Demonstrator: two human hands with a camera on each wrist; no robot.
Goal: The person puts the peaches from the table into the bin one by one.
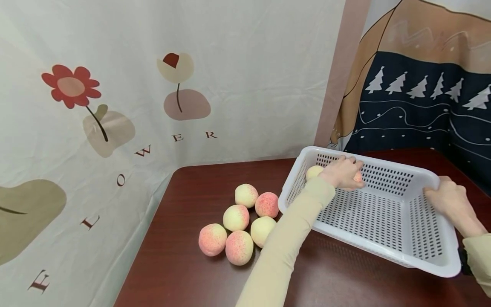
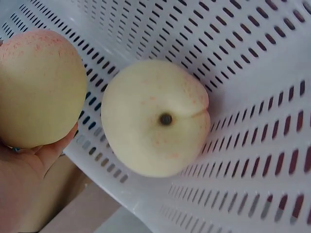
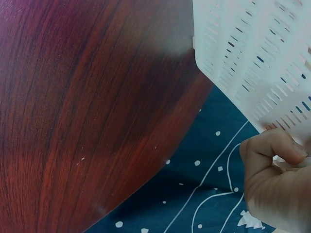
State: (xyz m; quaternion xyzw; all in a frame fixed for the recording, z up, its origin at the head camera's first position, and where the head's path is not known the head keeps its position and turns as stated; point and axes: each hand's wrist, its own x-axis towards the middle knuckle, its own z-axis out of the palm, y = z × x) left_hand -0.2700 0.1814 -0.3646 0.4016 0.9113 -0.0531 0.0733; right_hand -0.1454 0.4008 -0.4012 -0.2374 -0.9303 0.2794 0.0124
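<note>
A white perforated plastic basket point(image 1: 368, 213) sits tilted over the right of the table. My right hand point(image 1: 449, 200) grips its right rim, and the right wrist view shows the fingers point(image 3: 272, 148) curled over that edge. Inside the basket my left hand point(image 1: 341, 172) holds a peach point(image 2: 41, 90), mostly hidden by the hand in the head view. Another peach point(image 2: 155, 119), pale with a dark stem dimple, lies in the basket's left end close to that hand. Several pink and cream peaches point(image 1: 239, 247) are grouped on the table left of the basket.
The dark red-brown wooden table point(image 1: 172, 273) ends at a rounded far-left corner. Behind it hangs a pale cloth point(image 1: 249, 64) printed with flowers and letters. A navy cloth point(image 1: 406, 111) with white trees hangs at the right.
</note>
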